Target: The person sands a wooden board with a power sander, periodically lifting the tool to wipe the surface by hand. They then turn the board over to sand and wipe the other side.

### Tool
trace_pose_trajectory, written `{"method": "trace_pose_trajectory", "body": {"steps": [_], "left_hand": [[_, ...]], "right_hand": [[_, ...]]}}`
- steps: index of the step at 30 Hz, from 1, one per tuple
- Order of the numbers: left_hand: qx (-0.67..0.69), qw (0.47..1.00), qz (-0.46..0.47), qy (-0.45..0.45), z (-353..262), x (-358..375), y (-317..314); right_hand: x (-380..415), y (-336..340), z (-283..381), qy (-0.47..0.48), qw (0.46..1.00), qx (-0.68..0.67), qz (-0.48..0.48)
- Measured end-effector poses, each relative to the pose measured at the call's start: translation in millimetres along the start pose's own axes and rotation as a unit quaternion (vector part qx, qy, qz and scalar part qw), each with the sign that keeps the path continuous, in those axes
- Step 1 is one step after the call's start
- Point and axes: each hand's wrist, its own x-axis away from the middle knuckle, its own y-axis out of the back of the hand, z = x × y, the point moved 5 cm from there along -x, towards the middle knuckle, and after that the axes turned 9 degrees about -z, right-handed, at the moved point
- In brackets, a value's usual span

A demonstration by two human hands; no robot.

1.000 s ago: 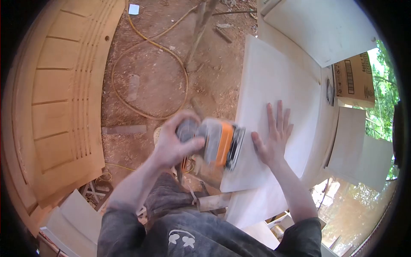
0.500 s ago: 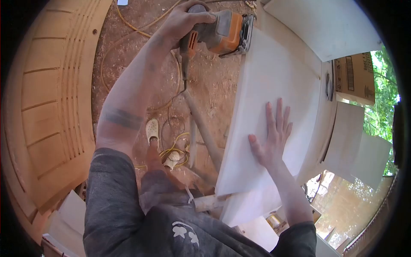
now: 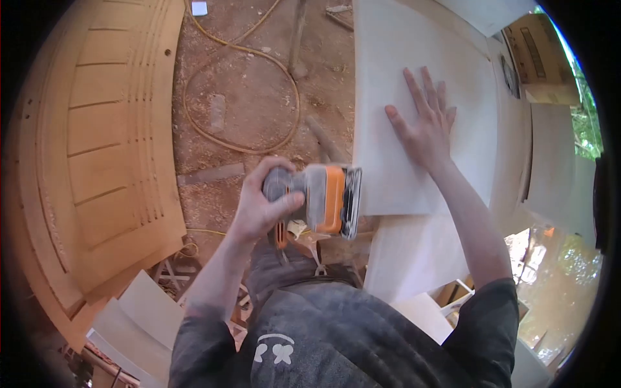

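My left hand (image 3: 264,205) is wrapped round the grey body of an orange and grey power sander (image 3: 325,199). The sander's flat pad faces right, at the left edge of a white board (image 3: 388,184), near the board's lower corner; whether they touch is unclear. On top of the same board my right hand (image 3: 427,132) lies flat with its fingers spread, holding nothing. The sander's cord hangs down toward my body and is partly hidden.
A grooved wooden panel (image 3: 97,161) stands at the left. A yellow hose (image 3: 297,107) loops over the dusty floor (image 3: 249,84). White boards (image 3: 145,310) lean at the lower left. Another pale board (image 3: 414,252) sits below the white one. A cardboard box (image 3: 540,58) is at the upper right.
My left hand has brought the sander along the board's edge from the far end to the corner near my body. My right hand stays flat on the board, higher in view; the view has shifted.
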Motion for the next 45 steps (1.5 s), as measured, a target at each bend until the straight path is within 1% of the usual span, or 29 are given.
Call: {"method": "trace_pose_trajectory", "body": {"steps": [3, 6, 7, 10, 13, 16, 19, 22, 25, 28, 29, 32, 35, 38, 41, 44, 45], "left_hand": [[-0.061, 0.998, 0.003, 0.005, -13.3, 40.6, 2.1], [-0.066, 0.995, -0.061, 0.033, -49.0, 69.9, -0.5], [-0.147, 0.984, -0.087, -0.058, -55.7, 73.5, 2.0], [-0.315, 0.929, -0.085, -0.173, -97.2, 72.2, -10.6], [-0.373, 0.909, -0.048, -0.177, -113.5, 60.1, -23.3], [-0.387, 0.897, 0.0, -0.212, -114.2, 49.8, -36.8], [-0.402, 0.9, 0.006, -0.168, -114.2, 45.6, -48.4], [-0.438, 0.878, 0.001, -0.194, -127.6, 27.0, -57.3], [-0.447, 0.872, 0.0, -0.197, -142.7, -14.4, -61.2], [-0.46, 0.869, -0.009, -0.182, -159.8, -64.7, -66.0], [-0.449, 0.875, -0.007, -0.183, -163.3, -82.4, -67.4], [-0.459, 0.862, -0.014, -0.215, -184.4, -130.5, -76.6], [-0.492, 0.831, -0.012, -0.26, -197.4, -185.9, -80.0], [-0.469, 0.84, -0.004, -0.273, -208.6, -244.0, -81.0], [-0.452, 0.839, -0.019, -0.303, -219.8, -300.0, -75.9], [-0.43, 0.868, -0.033, -0.245, -219.6, -368.5, -61.2], [-0.388, 0.898, -0.009, -0.208, -215.8, -392.2, -56.6]], "right_hand": [[1.4, 0.4, -1.1, -0.002, 1.0, 0.014, -0.01], [0.3, 2.4, -1.0, -0.012, 1.0, 0.019, -0.009], [-0.1, 3.3, -0.4, -0.016, 1.0, 0.018, -0.005], [0.4, 6.7, 0.3, -0.018, 1.0, 0.022, -0.006], [2.3, 8.9, 0.2, -0.022, 1.0, 0.008, -0.011], [1.5, 10.1, 0.9, -0.023, 1.0, 0.011, -0.014], [1.2, 9.0, 1.1, -0.019, 1.0, 0.004, -0.022], [2.0, 15.8, 3.1, -0.023, 0.999, -0.023, -0.013], [-1.2, 17.9, 3.1, -0.027, 0.999, -0.018, 0.012], [-4.4, 20.6, 4.0, -0.03, 0.999, -0.031, 0.03], [-6.1, 21.3, 4.6, -0.029, 0.998, -0.036, 0.038], [-9.0, 23.8, 5.4, -0.03, 0.996, -0.047, 0.064], [-13.0, 24.0, 5.7, -0.034, 0.995, -0.05, 0.079], [-13.8, 22.5, 4.2, -0.035, 0.994, -0.056, 0.083], [-15.0, 21.4, 3.7, -0.036, 0.994, -0.056, 0.091], [-16.4, 20.6, 4.0, -0.039, 0.993, -0.051, 0.103], [-16.9, 20.7, 4.1, -0.039, 0.993, -0.051, 0.103]]}}
